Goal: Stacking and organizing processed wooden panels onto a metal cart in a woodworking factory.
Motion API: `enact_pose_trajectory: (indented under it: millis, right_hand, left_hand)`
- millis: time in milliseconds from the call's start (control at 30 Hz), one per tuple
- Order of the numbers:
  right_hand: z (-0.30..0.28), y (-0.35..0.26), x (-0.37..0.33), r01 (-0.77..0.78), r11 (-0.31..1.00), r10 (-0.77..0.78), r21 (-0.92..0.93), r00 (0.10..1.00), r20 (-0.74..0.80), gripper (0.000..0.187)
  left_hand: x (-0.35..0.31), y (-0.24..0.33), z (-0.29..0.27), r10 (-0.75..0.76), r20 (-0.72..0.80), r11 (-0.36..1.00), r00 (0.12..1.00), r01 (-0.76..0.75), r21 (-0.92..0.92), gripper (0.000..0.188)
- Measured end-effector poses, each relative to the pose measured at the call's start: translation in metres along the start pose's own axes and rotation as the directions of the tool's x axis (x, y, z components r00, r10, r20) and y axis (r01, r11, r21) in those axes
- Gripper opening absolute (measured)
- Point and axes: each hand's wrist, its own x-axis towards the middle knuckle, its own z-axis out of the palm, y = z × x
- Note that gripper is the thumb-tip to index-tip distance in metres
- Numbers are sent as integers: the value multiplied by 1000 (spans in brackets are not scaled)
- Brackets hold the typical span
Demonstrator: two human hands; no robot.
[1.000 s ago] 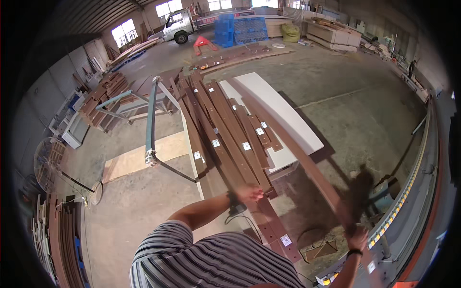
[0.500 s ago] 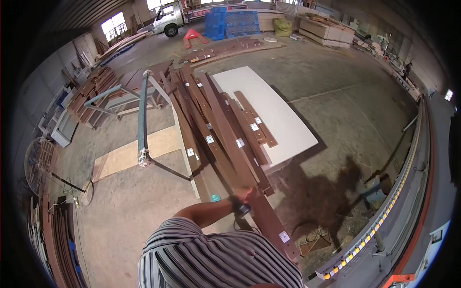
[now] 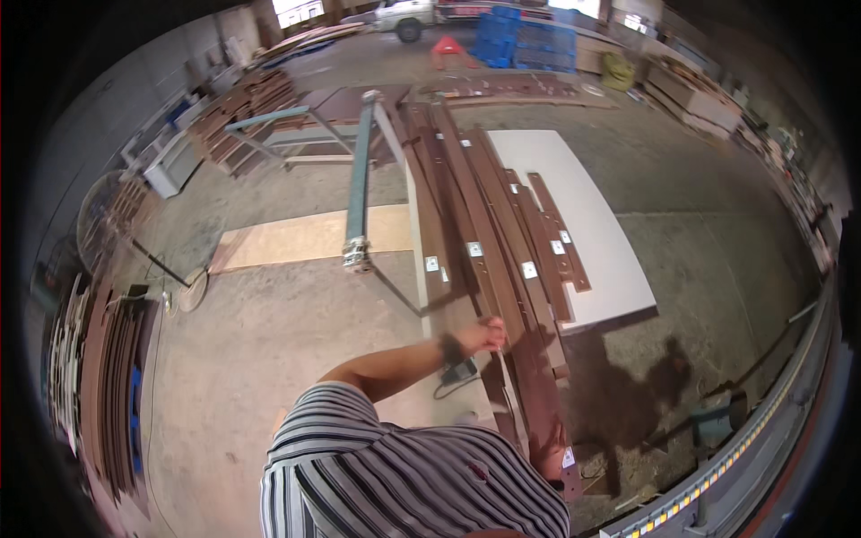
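My left hand (image 3: 487,334) is curled closed over long dark brown boards (image 3: 504,247), and whatever lies inside its fingers is hidden. A dark band circles that wrist, and a small dark device with a cable (image 3: 459,370) shows just below it. Beside the near end of one brown board (image 3: 541,408), my right hand (image 3: 552,455) shows only in part past my striped shirt; its fingers cannot be made out. White labels (image 3: 474,249) dot the boards. Shorter brown strips (image 3: 558,235) rest on a white panel (image 3: 603,242) to the right.
A green-grey metal frame post (image 3: 359,179) stands left of the boards. Behind it are a plywood sheet (image 3: 305,235) on the floor and stacked brown boards (image 3: 242,108). A floor fan (image 3: 108,215) stands far left. A long machine edge (image 3: 717,475) runs along the right.
The view has swung left, so the scene sits farther right. My left hand has shifted to the left part of the boards, its fingers curled. A teal item near it is out of sight.
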Motion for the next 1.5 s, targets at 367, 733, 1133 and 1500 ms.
enact_pose_trajectory:
  millis: [367,733,1133,1500]
  right_hand:
    - [71,-9,-54,-31,946,-194,324,744,640,25]
    - [179,-192,-50,28,890,-423,454,416,805,29]
    - [332,-410,-19,150,910,-411,386,217,885,22]
    - [378,-350,84,348,920,43,-179,365,930,32]
  left_hand:
    - [-305,-56,-97,195,-400,952,895,-75,296,26]
    - [-520,-43,-192,518,-684,852,514,-375,364,28]
    - [-733,101,-269,871,-485,464,82,-467,753,27]
    - [-676,8,-497,335,-867,857,368,-502,118,34]
